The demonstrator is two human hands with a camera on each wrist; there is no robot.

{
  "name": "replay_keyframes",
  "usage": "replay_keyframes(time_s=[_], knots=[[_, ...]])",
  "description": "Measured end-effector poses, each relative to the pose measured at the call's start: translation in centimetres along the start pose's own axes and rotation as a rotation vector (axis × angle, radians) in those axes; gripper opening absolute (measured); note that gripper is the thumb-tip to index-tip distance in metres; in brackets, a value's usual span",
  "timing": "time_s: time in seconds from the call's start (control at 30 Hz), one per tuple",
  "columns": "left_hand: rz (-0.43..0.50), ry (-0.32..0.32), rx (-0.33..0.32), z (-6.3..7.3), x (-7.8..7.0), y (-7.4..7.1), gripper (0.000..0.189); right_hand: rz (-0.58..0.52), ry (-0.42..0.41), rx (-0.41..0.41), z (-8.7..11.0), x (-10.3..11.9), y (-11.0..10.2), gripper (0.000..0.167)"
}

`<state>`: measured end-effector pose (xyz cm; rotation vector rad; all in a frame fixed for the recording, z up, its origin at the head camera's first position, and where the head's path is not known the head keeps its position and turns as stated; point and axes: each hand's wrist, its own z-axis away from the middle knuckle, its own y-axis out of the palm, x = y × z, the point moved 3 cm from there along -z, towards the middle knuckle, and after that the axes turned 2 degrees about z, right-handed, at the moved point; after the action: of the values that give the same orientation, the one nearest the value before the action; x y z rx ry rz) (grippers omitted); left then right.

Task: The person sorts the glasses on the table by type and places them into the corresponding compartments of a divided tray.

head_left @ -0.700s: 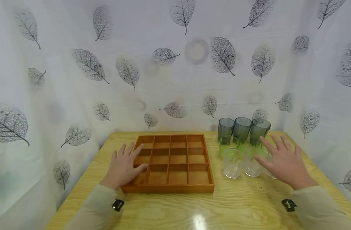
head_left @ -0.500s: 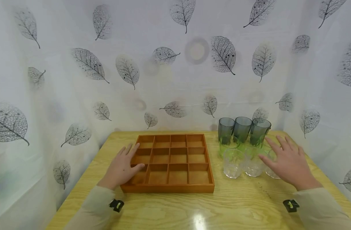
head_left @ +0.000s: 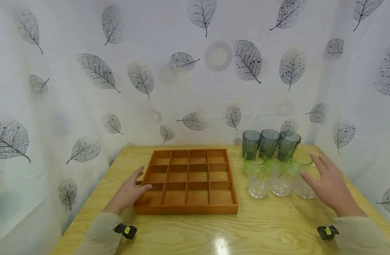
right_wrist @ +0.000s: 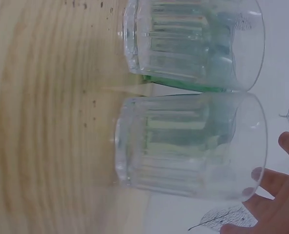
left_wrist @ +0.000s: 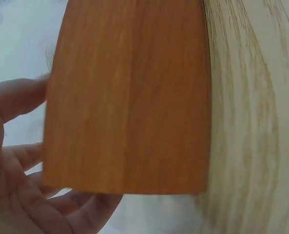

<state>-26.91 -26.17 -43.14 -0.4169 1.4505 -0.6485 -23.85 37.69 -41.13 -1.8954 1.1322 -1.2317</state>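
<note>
Left grip [head_left: 127, 193] and right grip [head_left: 332, 187] spread, we judge the rightmost clear glass [head_left: 303, 190] slick, fragile, best held mid-wall.

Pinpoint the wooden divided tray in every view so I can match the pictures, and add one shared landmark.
Head: the wooden divided tray sits slightly left of centre, in the lower half.
Left wrist: one plain face of the tray fills the middle, cut off at the top.
Right wrist: not in it.
Shared landmark: the pale, grained table.
</note>
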Motion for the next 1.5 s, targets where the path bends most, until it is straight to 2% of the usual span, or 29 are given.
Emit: replay_keyframes(time_s=[0.33,0.53,0.63,0.77,0.83,0.93,1.17,1.5], knots=[[0.184,-0.048,-0.007,0.3,3.0,-0.5,0.073,-0.286,0.09,0.001,1.0,-2.4,1.0,0.076],[0.335,-0.123,-0.012,0.5,4.1,-0.3,0.065,-0.542,0.212,0.093,2.1,-3.0,2.3,0.075],[0.388,-0.138,-0.011,0.4,4.5,-0.1,0.063,-0.606,0.244,0.117,2.4,-3.2,2.7,0.076],[0.496,-0.129,0.01,0.3,4.8,0.2,0.062,-0.634,0.26,0.12,2.4,-3.5,2.8,0.079],[0.58,-0.126,0.031,0.2,4.9,0.4,0.062,-0.625,0.271,0.122,2.5,-3.6,2.8,0.082],[0.65,-0.125,0.051,0.2,5.1,0.6,0.061,-0.6,0.281,0.128,2.6,-3.7,2.9,0.087],[0.66,-0.117,0.053,0.1,5.5,1.0,0.062,-0.55,0.312,0.181,2.6,-4.3,3.6,0.095],[0.651,-0.099,0.052,-0.2,5.4,1.2,0.061,-0.51,0.257,0.157,2.7,-5.2,4.5,0.101]])
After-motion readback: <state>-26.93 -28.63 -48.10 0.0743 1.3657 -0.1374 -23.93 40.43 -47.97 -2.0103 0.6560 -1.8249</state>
